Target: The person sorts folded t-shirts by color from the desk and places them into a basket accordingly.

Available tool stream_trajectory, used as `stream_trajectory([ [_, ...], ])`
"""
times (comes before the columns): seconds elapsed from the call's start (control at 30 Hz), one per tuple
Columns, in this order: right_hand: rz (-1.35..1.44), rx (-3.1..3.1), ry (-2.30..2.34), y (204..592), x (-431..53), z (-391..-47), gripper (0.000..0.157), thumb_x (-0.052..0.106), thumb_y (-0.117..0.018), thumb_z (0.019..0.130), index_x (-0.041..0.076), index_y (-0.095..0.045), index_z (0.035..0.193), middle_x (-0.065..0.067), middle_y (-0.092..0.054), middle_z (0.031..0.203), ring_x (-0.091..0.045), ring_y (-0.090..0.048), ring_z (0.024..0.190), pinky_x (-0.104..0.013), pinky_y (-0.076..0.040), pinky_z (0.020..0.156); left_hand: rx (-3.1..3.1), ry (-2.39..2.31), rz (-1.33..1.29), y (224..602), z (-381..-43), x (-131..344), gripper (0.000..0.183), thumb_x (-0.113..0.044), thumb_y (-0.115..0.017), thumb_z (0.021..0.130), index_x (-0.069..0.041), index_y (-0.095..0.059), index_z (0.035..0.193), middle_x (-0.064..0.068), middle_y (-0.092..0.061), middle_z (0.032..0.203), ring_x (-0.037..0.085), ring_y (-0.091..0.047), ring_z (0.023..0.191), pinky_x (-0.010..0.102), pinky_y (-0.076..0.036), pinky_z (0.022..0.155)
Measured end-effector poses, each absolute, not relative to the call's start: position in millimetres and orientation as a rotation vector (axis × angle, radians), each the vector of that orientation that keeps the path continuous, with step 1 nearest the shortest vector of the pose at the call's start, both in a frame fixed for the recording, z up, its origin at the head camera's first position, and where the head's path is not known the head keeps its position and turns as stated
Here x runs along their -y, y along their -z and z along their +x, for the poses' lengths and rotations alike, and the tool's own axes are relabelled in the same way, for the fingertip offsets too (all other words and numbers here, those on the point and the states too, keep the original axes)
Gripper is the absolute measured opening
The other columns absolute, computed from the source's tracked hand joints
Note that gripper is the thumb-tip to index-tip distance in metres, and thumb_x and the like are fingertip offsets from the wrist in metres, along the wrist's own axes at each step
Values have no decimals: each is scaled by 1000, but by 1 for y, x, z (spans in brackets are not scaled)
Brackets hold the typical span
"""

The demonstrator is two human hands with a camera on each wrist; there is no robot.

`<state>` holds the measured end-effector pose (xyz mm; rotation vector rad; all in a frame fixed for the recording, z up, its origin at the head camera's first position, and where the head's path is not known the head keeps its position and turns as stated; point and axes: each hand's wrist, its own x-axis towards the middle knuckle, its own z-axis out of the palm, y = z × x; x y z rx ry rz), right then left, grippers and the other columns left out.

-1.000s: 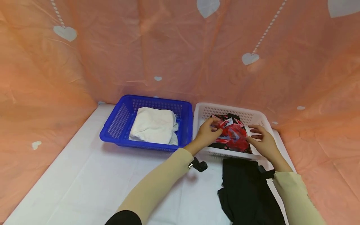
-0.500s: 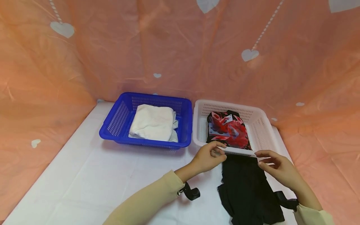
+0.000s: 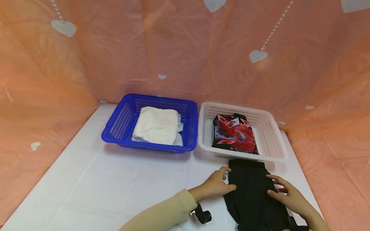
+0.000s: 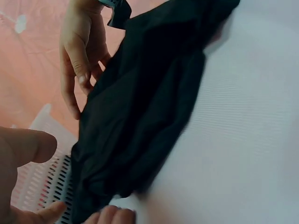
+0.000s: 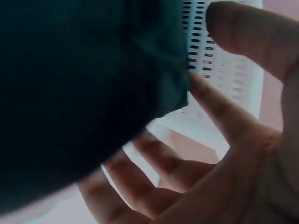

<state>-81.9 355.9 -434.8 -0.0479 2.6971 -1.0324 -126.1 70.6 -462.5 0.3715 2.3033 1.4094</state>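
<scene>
A black garment (image 3: 251, 192), laid out lengthwise on the white table, has its far end against the front of the white basket. My left hand (image 3: 215, 184) is at its left edge, thumb tip over the cloth. On the opposite edge is my right hand (image 3: 293, 197), fingers spread and slightly bent. In the left wrist view, thumb and fingers stand apart around the near end of the black cloth (image 4: 135, 102). The right wrist view has the dark cloth (image 5: 84, 84) filling the left side, with the right hand's fingers (image 5: 156, 154) loose along its edge, some partly hidden beneath it.
A white basket (image 3: 278, 150) holds a folded red-and-black floral garment (image 3: 235, 133). Left of it stands a blue basket (image 3: 115, 128) with folded white cloth (image 3: 157, 125) inside. An orange curtain (image 3: 185, 48) with hearts hangs behind and at both sides of the table (image 3: 101, 186).
Both hands have withdrawn from over the floral garment in the white basket, moving back towards the body and down to the black garment's two side edges. The baskets have stayed in place.
</scene>
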Motion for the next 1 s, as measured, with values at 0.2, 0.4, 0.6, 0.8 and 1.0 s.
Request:
stream_trajectory([
  [0.2, -58, -2484, 1240, 443, -359, -84, 60, 21, -62, 94, 8, -35, 145, -34, -50, 129, -1, -64, 91, -31, -56, 68, -2275, -1431, 393, 469, -126, -77, 56, -27, -74, 77, -18, -53, 128, 10, -67, 106, 18, -63, 92, 26, -47, 78],
  [0.4, -113, -2369, 1359, 449, -360, -88, 60, 16, -61, 94, 7, -33, 146, -16, -51, 125, -9, -66, 91, -38, -58, 68, -2239, -1425, 407, 472, -125, -82, 55, -28, -75, 77, -21, -54, 127, 9, -65, 108, 14, -61, 91, 25, -47, 79],
  [0.6, -92, -2388, 1392, 455, -350, -91, 61, 14, -65, 91, 4, -35, 143, -30, -38, 136, -5, -64, 93, -36, -57, 68, -2237, -1396, 399, 471, -121, -86, 54, -32, -76, 77, -24, -54, 125, 8, -64, 113, 16, -59, 101, 28, -48, 83],
  [0.8, -85, -2380, 1420, 458, -341, -92, 60, 12, -65, 90, 2, -36, 141, -33, -46, 127, -11, -66, 87, -36, -57, 66, -2258, -1384, 432, 473, -117, -88, 56, -31, -78, 76, -22, -53, 126, 6, -61, 123, 14, -58, 110, 29, -47, 91],
  [1.0, -80, -2505, 1340, 462, -337, -90, 56, 9, -69, 86, 4, -44, 136, -23, -57, 120, -2, -61, 90, -26, -53, 72, -2298, -1389, 525, 480, -114, -90, 61, -19, -81, 72, -23, -52, 126, 3, -62, 121, 9, -58, 106, 24, -46, 87],
])
